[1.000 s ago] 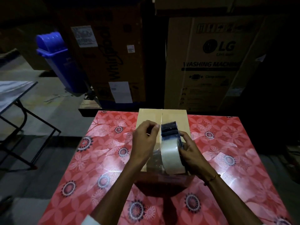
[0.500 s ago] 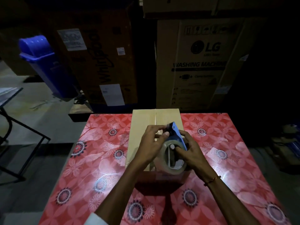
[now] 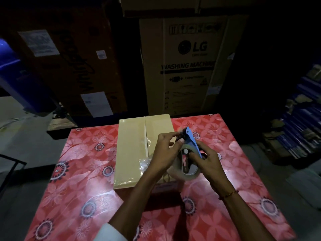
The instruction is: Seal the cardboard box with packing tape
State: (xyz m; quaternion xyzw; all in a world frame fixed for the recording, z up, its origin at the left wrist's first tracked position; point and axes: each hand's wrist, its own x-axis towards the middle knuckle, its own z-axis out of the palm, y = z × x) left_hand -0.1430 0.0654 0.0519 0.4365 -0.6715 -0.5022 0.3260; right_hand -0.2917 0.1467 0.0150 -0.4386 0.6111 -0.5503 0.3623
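Observation:
A flat cardboard box (image 3: 132,150) lies on the red floral table (image 3: 83,188), its two top flaps closed with the centre seam showing. Over the box's right half I hold a blue tape dispenser (image 3: 191,141) carrying a roll of clear packing tape (image 3: 187,173). My right hand (image 3: 208,162) grips the dispenser from the right side. My left hand (image 3: 166,152) pinches at the dispenser's front end near the blade. A crinkled bit of clear tape or plastic (image 3: 145,164) shows by the seam under my left hand.
Tall appliance cartons stand behind the table, a dark one (image 3: 69,63) on the left and an LG washing machine carton (image 3: 189,66). A blue bin (image 3: 12,73) is at far left, a black metal frame (image 3: 12,169) at left, stacked blue items (image 3: 300,122) at right.
The view has swung left, so box and hands now sit right of centre. The dispenser has tilted onto its side and shifted toward the box's right edge. Both hands keep hold of it.

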